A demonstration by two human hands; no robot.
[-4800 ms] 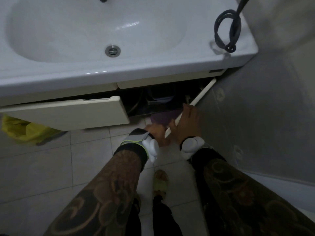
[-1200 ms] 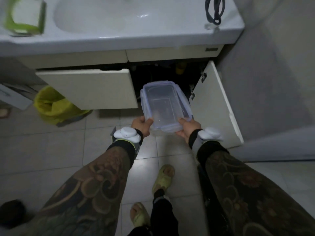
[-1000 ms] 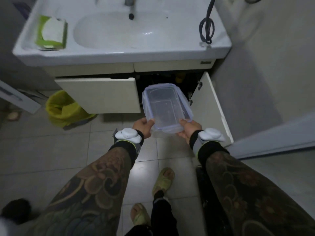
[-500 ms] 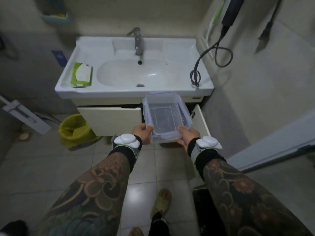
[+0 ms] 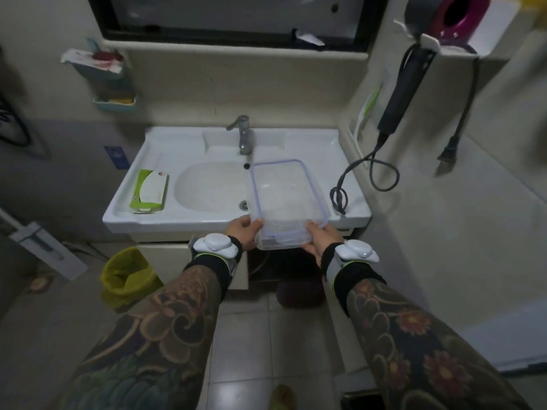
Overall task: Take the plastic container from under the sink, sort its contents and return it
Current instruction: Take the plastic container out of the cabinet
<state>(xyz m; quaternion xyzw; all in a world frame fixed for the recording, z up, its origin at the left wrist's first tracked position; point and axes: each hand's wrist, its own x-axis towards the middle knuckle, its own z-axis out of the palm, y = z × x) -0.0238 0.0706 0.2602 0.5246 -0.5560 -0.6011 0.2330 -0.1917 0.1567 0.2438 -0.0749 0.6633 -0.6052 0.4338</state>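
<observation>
Both forearms reach forward; the left hand (image 5: 243, 232) and right hand (image 5: 318, 236) grip the clear plastic container's (image 5: 285, 202) near corners, above the sink (image 5: 142, 214).

Washbasin top and tiled floor.
Sink (image 5: 148, 216) carries tissue box (image 5: 149, 189) left of the hands, coiled cable (image 5: 339, 199) right; yellow-lined bin (image 5: 127, 276) on floor (image 5: 266, 344), lower left.

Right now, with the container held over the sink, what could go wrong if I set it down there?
1. Both hands, left and right, grip only the near end of the container; the far end could dip.
2. The coiled cord lies on the sink ledge beside it and could snag.
3. The basin slopes, so the container may sit tilted or slide.
</observation>
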